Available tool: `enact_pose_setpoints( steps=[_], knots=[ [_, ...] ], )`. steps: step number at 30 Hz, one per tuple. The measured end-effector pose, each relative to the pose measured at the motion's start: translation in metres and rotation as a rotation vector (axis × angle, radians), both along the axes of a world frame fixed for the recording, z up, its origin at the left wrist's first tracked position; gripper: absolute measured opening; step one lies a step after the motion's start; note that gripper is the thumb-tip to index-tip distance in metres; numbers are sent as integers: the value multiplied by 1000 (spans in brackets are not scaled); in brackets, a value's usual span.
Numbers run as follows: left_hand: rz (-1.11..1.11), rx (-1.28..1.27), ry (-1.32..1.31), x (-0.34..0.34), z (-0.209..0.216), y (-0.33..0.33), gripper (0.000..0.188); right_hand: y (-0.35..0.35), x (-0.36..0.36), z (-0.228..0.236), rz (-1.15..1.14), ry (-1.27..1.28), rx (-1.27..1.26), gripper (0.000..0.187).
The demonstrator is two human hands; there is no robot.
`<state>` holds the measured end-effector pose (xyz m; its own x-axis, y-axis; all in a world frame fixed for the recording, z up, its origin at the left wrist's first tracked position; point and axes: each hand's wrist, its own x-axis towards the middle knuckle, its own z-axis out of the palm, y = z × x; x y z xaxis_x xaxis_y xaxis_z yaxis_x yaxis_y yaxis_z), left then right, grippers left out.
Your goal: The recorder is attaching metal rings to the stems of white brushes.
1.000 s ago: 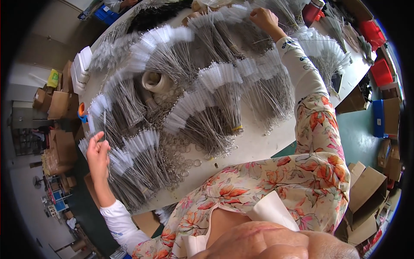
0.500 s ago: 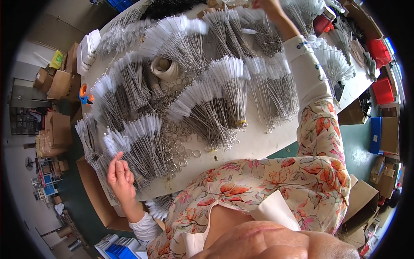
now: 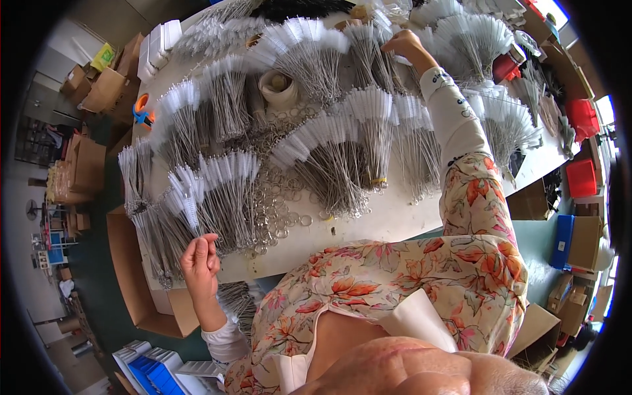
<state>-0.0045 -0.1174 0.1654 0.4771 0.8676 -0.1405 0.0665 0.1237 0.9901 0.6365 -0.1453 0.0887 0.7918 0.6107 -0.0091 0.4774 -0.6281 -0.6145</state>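
My left hand (image 3: 201, 260) is at the table's near left edge, thumb and index finger pinched together. Just past its fingertips is a white-bristled wire brush (image 3: 189, 209); whether the pinch holds its wire I cannot make out. Farther off, my right hand (image 3: 405, 46) reaches over the far bundles with its fingers curled closed. Beside it stands a bundle of brushes (image 3: 365, 49), and what those fingers grip is hidden. Several more bundles spread over the table, such as the brushes (image 3: 227, 184) ahead of my left hand and the fanned brushes (image 3: 322, 141) in the middle.
Loose metal rings (image 3: 280, 210) lie scattered on the white table (image 3: 388, 227). A white roll (image 3: 278, 89) stands among the bundles. Orange-handled scissors (image 3: 141, 110) are at the left edge. A cardboard box (image 3: 128, 270) stands below that edge, and red bins (image 3: 580, 178) are at the right.
My right hand has come back nearer from the table's far edge to the far bundles. My left hand has shifted slightly right, still pinched. The whole view has tilted a little.
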Motion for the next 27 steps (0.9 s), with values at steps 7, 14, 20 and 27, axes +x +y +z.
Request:
enact_pose_setpoints(
  steps=[7,14,20,27],
  knots=[
    [-74,-42,-71,19,-14,4,26,-25,-11,28,20,-41,124,38],
    [-80,166,-136,38,-34,3,28,-29,-8,82,62,-264,447,17],
    [-90,35,-144,36,-23,-4,26,-10,-50,148,503,533,1092,14],
    [-179,545,-241,122,33,-2,22,-33,-228,155,1041,755,968,21]
  ],
)
